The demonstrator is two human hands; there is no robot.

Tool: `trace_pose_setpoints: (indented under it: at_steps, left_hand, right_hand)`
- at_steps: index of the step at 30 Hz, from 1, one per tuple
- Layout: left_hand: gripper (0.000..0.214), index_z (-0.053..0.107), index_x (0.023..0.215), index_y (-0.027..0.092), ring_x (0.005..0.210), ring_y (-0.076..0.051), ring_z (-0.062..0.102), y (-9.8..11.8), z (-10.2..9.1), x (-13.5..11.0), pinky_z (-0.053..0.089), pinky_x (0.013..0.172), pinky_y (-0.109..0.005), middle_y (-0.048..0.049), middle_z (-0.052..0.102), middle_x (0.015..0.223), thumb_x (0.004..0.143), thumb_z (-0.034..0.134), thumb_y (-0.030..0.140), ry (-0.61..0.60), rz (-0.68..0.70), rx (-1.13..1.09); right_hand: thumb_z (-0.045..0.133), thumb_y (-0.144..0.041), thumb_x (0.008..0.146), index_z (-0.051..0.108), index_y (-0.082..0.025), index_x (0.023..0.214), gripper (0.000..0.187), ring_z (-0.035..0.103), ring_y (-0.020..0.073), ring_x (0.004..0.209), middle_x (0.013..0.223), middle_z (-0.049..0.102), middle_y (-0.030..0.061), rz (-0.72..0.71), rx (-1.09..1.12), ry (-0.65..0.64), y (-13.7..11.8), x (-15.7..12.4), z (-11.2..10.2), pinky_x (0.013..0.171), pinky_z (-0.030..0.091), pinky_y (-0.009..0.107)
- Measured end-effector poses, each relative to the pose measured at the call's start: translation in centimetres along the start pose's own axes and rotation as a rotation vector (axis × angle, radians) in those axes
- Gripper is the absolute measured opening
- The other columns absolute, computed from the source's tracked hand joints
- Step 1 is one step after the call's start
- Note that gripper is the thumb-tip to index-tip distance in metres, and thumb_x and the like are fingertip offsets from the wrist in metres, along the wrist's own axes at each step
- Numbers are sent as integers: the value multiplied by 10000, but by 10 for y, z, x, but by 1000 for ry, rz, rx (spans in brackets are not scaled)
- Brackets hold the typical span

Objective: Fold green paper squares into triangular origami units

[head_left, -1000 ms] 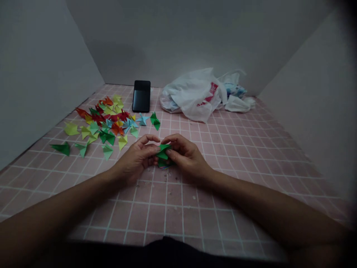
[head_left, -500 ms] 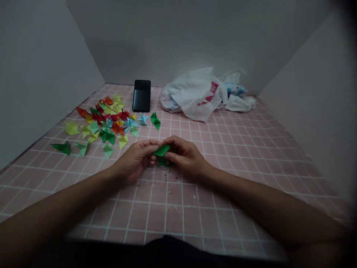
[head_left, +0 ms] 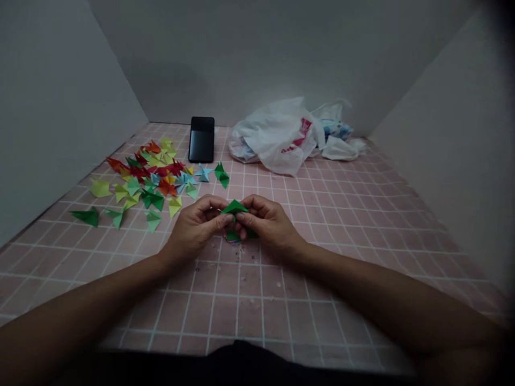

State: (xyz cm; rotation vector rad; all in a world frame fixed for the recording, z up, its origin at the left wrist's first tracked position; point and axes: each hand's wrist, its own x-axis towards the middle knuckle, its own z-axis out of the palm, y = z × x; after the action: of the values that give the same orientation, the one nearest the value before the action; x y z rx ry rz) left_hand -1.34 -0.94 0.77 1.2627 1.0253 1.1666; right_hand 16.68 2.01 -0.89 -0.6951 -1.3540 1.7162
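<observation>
A small piece of folded green paper (head_left: 234,206) is pinched between both hands, its point facing away from me. My left hand (head_left: 203,220) grips its left side between thumb and fingers. On the other side, my right hand (head_left: 266,221) holds the right corner the same way. Below the fingers, partly hidden, lies a stack of coloured paper (head_left: 232,237) with green on top and several coloured edges showing. Folded paper cranes (head_left: 151,198) in red, orange, yellow, green and blue are heaped to the left of my hands.
A black phone (head_left: 201,140) stands or lies near the back wall. Right of it are a crumpled white plastic bag (head_left: 277,136) and a smaller bag with blue marks (head_left: 336,128). Tiny scraps dot the pink checked tablecloth (head_left: 322,316). Pale walls enclose three sides.
The green paper has turned so its point faces away, and both hands now hold it symmetrically by its sides. More of the paper stack shows below. The view has shifted slightly.
</observation>
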Motion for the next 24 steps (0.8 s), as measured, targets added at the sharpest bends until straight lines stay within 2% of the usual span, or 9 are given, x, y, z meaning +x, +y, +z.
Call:
trace_pose_setpoints:
  at_steps: [5,8,11,17,21,24]
  left_hand:
    - [118,711,850,191,692,-157,711,2,2,-2,617,653,-280,-4,727,786,791,785,261,76,54,88]
    - [140,684,827,190,635,-144,701,2,3,-3,611,616,-264,8,717,735,775,793,261,74,28,85]
    - [159,650,857,187,600,-143,703,1,4,-4,605,585,-252,12,706,679,808,777,270,40,-21,71]
    - [297,603,1015,222,623,-124,720,1,6,-5,623,586,-240,32,712,836,793,799,231,93,19,26]
    - [217,629,951,201,635,-142,719,2,5,-4,627,600,-250,23,696,730,821,789,270,94,34,89]
    - [195,674,923,180,656,-141,716,2,4,-4,633,634,-260,3,719,769,817,794,290,102,15,91]
  right_hand:
    - [764,-368,847,624,-195,880,225,609,105,606,761,677,-18,9,-14,1,2,-1,2,601,531,263]
    - [767,-337,822,608,-206,897,219,628,117,673,811,665,-16,-30,-68,24,2,-1,1,634,534,267]
    - [724,-303,843,601,-202,872,162,570,102,640,768,616,-30,-67,-138,43,2,0,-1,603,488,248]
    - [698,-271,857,579,-197,845,141,525,92,606,740,578,-43,-78,-152,40,4,0,-2,588,456,250]
    - [704,-264,853,590,-192,852,135,543,93,630,758,594,-36,-59,-141,43,5,-1,-2,598,460,249]
    - [705,-278,850,592,-195,857,140,564,109,667,772,607,-24,-53,-176,56,6,-2,-2,611,468,259]
